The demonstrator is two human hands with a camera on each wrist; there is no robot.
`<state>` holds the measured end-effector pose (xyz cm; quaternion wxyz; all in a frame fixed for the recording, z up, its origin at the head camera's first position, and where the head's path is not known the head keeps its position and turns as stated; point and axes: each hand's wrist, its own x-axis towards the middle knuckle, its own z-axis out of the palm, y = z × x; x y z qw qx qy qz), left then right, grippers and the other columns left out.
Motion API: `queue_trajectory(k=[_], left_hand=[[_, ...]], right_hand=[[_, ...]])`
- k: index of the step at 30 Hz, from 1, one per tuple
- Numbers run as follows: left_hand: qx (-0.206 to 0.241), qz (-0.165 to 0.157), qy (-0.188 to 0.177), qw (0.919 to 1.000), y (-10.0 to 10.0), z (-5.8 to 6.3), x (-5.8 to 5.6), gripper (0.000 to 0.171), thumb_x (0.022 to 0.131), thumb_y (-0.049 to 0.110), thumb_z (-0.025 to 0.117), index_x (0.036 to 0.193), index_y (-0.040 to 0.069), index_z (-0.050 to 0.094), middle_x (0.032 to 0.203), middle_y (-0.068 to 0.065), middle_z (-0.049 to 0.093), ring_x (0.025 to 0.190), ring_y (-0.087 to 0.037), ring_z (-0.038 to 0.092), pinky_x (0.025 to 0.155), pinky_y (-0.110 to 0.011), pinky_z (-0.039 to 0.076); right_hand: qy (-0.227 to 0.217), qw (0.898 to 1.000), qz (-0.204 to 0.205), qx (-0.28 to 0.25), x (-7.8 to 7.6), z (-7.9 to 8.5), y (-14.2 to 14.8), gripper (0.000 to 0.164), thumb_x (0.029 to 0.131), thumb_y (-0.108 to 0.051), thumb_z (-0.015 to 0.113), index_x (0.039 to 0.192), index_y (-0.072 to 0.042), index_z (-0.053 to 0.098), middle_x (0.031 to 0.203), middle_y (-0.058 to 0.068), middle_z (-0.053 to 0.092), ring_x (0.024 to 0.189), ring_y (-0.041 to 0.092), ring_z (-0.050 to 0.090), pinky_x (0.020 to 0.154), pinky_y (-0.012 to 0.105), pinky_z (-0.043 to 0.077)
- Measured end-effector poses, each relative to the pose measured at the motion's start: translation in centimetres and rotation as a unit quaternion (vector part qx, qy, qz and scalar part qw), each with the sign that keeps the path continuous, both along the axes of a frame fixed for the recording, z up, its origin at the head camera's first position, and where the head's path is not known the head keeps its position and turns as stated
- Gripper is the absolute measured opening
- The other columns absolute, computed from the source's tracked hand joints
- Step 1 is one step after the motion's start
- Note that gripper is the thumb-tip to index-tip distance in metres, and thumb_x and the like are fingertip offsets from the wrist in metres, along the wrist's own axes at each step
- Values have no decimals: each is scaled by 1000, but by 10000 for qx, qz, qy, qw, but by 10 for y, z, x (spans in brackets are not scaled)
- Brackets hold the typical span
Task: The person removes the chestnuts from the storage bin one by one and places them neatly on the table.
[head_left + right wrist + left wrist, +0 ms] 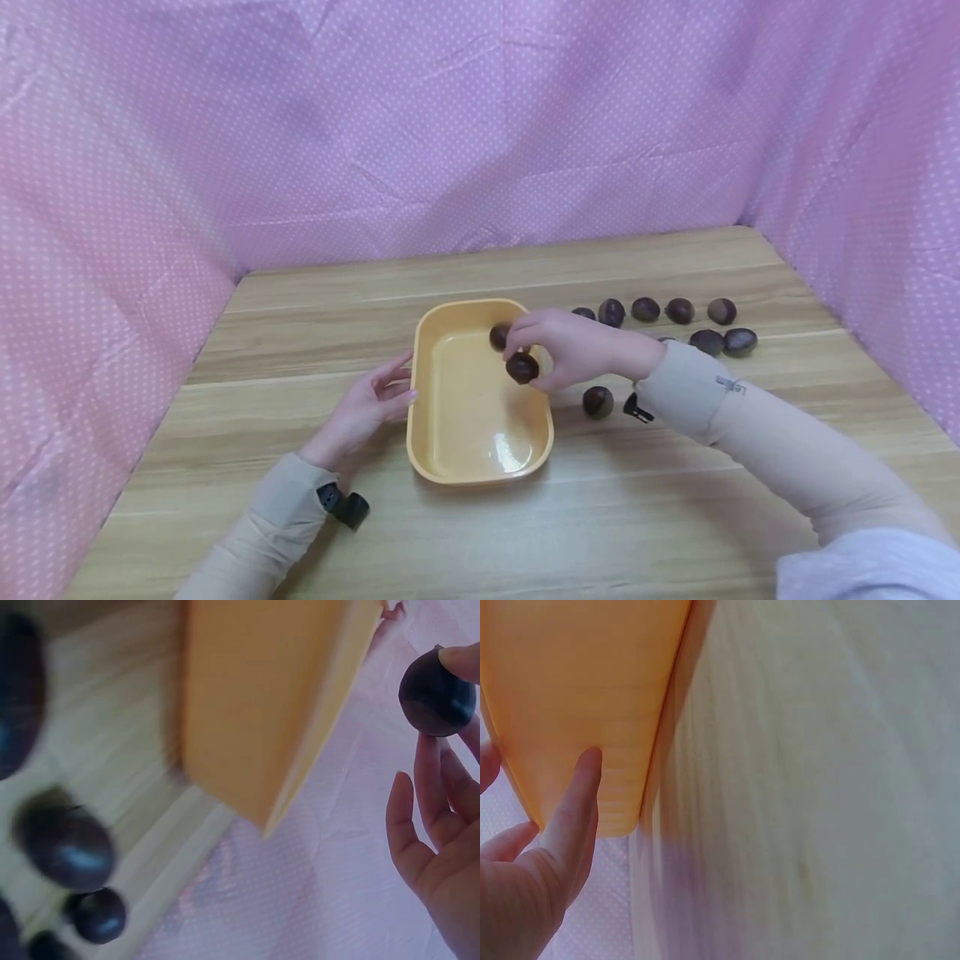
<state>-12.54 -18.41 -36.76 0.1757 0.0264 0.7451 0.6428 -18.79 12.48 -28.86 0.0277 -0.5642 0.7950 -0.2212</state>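
A yellow rectangular tub [480, 475] stands on the table. My left hand [369, 407] is at its left side, and in the left wrist view fairly straight fingers [581, 787] touch the outer wall. Over the tub's right side, my right hand [573, 343] pinches a dark brown chestnut [522, 368] between thumb and fingertips. The right wrist view shows this glossy chestnut [435, 697] with its pointed tip up. A second chestnut [498, 337] is inside the tub near the far right corner, partly hidden by the right hand.
To the right, several chestnuts lie in a back row [646, 309], with others [740, 342] before it, some hidden behind the right sleeve. A single chestnut [597, 402] lies near the tub's right wall. Pink dotted cloth [480, 150] hangs around the wooden table [322, 308].
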Motion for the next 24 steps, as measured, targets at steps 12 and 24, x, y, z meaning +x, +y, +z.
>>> queue_trajectory(k=[12,24], left_hand=[[-79,9,34,10000,0,0,1,67,91,1,59,149,5,26,139,-29,40,117,-28,54,86,-21,53],[51,13,-15,10000,0,-1,0,67,91,-2,57,149,4,24,138,-30,39,122,-33,50,86,-21,53]], right_hand=[[-348,9948,-922,253,11,-16,59,37,65,-7,78,100,-11,66,100,-2,64,93,13,58,83,33,53],[-264,9898,-1398,111,14,-30,104,38,63,-2,77,97,-14,66,94,-8,63,86,7,58,74,28,54]])
